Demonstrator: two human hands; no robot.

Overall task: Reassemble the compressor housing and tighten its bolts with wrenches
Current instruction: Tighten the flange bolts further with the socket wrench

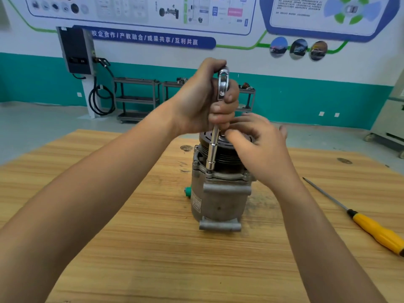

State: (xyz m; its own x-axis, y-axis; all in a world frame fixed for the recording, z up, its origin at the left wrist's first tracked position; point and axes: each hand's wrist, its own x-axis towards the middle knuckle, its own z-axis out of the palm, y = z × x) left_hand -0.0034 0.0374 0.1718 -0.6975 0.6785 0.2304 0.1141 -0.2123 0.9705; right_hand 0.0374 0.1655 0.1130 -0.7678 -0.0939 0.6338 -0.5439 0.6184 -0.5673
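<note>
Hidden: the bolt head under the socket [211, 166] was covered by the tool, and the far side of the compressor [218, 200] could not be seen.
Blurred: the right hand [260, 145] was smeared by motion, its fingertips hard to make out.
Cut off: the yellow-handled screwdriver [376, 230] ran out of frame at the right edge.
Left hand: the left hand [203, 97], at upper centre, had its fingers wrapped tight round the ratchet wrench [223, 84], whose extension dropped almost upright to the housing flange.
Right hand: fingers loosely spread, resting on the top face of the black pulley [220, 149], gripping nothing that showed.
Compressor: stood upright, pulley uppermost, at centre frame on the wooden table [131, 215], a green cap [187, 192] on its left side.
Open room: bare wood lay on all sides of the compressor; the screwdriver lay well apart at lower right, and the table's far edge was just behind the pulley.
Shelves: the metal carts [136, 99] against the teal wall held small parts on top, too distant to identify.
</note>
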